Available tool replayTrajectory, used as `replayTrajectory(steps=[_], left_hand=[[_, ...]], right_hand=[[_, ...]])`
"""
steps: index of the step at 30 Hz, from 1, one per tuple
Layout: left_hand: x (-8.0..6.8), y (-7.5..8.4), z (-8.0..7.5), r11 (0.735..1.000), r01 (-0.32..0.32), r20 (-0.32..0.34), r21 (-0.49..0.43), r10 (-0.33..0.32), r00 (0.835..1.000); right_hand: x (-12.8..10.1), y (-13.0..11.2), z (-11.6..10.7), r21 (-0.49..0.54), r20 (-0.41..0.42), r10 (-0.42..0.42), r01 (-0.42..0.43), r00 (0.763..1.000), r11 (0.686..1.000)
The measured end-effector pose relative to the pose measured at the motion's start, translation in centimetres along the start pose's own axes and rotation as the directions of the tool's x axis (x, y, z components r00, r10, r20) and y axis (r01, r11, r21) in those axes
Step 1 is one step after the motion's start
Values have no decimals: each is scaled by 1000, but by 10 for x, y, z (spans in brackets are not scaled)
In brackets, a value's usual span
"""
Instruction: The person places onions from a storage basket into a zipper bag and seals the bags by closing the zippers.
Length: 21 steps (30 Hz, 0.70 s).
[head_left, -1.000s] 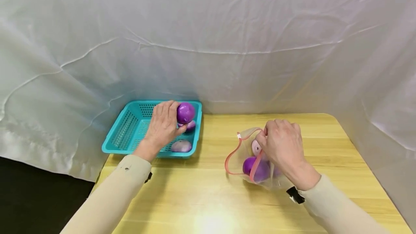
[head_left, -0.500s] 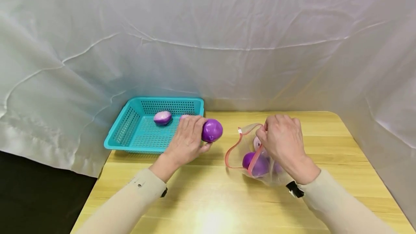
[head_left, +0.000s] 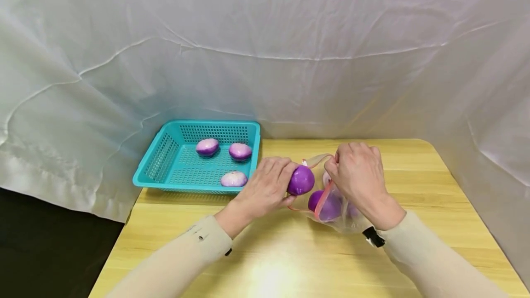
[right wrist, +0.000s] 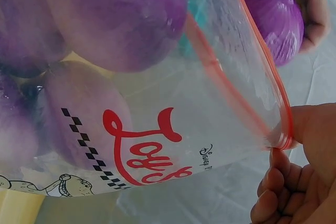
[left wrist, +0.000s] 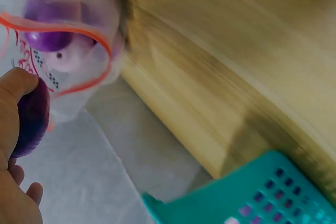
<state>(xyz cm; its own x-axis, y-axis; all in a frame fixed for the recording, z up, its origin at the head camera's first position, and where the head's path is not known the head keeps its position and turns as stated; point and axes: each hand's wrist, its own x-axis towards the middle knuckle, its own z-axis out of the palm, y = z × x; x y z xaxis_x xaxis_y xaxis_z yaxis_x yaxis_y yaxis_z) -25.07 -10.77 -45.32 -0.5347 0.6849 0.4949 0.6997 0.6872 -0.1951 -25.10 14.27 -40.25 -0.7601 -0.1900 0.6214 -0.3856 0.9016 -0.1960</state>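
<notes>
The left hand (head_left: 265, 187) holds a purple onion (head_left: 301, 180) at the bag (head_left: 331, 206) mouth, which faces left, pinched open by the right hand (head_left: 358, 176).

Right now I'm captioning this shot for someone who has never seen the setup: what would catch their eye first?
Probably the purple onion in the left hand, held at the mouth of the clear zip bag mid-table. The right hand pinches the bag's red-edged rim open; more purple onions show inside. Next, the teal basket at the table's far left corner holds three paler onions.
</notes>
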Motion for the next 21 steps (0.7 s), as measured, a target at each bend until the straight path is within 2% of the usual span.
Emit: replayTrajectory(steps=[9,16,21], left_hand=[[32,17,-2,991,-129,58,32,127,990],[51,13,-5,954,-266,106,140,252,962],[56,9,0,939,-311,116,146,296,948]], right_hand=[[1,-1,1,-7,-25,-6,6,1000,1000],[1,0,0,-24,-20,-2,2,1000,1000],[1,1,-2,-22,-13,3,-3,1000,1000]])
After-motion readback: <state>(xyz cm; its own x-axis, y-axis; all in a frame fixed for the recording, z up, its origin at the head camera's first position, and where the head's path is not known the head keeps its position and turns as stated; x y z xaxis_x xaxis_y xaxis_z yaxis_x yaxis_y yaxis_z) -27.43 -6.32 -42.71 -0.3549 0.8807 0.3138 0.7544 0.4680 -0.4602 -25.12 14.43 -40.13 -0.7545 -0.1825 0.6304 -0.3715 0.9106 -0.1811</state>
